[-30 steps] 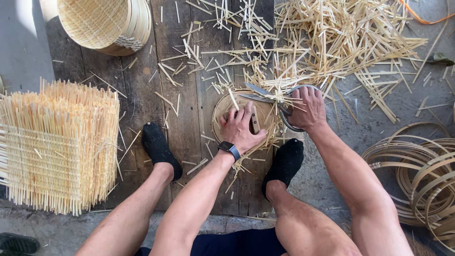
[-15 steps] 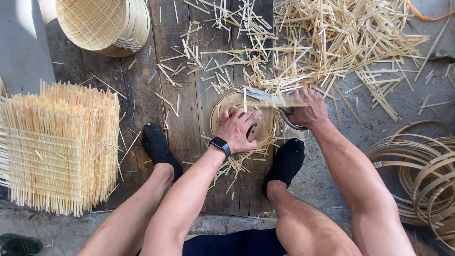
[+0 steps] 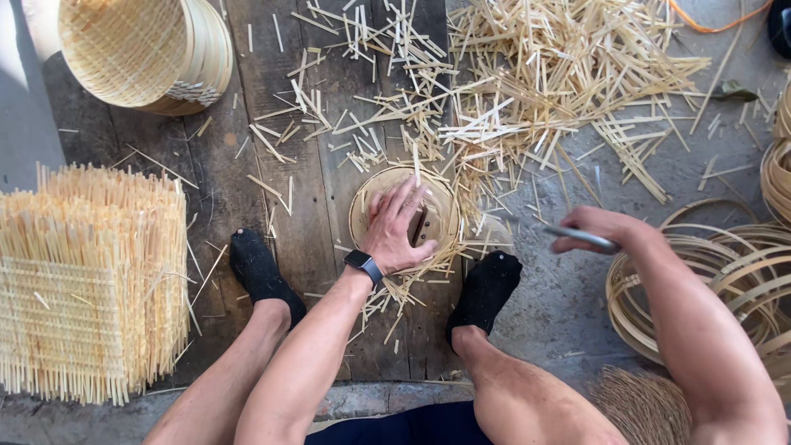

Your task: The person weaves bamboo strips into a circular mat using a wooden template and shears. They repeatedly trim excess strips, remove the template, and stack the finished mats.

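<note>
My left hand (image 3: 397, 231), with a dark watch (image 3: 362, 264) on its wrist, presses flat on a small round woven bamboo disc (image 3: 360, 210) lying on the wooden boards between my feet. Loose strip ends stick out from under the disc. My right hand (image 3: 608, 230) hovers off to the right above the grey floor, closed around a thin metal blade (image 3: 574, 236) that points left. It is apart from the disc.
My feet in black socks (image 3: 257, 272) (image 3: 486, 288) flank the disc. A heap of cut bamboo strips (image 3: 560, 74) lies beyond it. A square woven mat stack (image 3: 91, 280) stands left, round baskets (image 3: 140, 49) top left, bamboo hoops (image 3: 717, 264) right.
My right hand has lifted the blade off the disc's rim and swung it out to the right. My left hand stays pressed on the disc.
</note>
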